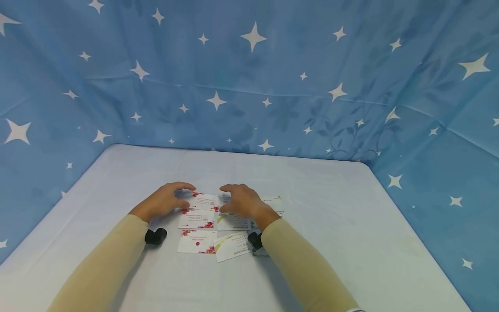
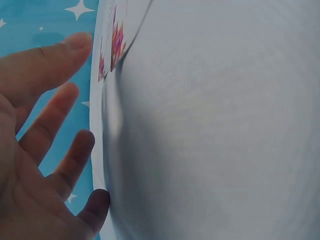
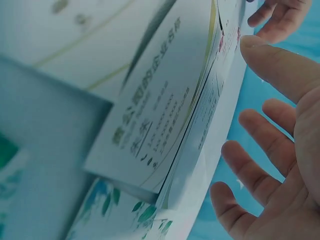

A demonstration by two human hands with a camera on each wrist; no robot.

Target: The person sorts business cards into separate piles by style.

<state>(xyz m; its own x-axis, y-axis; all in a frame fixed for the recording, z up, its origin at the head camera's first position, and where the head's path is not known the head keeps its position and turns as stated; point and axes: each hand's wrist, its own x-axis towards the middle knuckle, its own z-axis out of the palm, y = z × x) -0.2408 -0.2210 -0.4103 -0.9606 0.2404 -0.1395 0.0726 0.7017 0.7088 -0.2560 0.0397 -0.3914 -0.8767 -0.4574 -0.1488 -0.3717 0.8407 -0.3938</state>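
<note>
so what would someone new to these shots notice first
Probably the blue star-patterned backdrop, which fills the upper part of the head view behind the white tabletop. Next would come the printed cards laid in rows near its middle, with the left hand at their left side and the right hand over part of them.

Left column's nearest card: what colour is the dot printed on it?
Red, on the white card; best seen in the head view.
</note>
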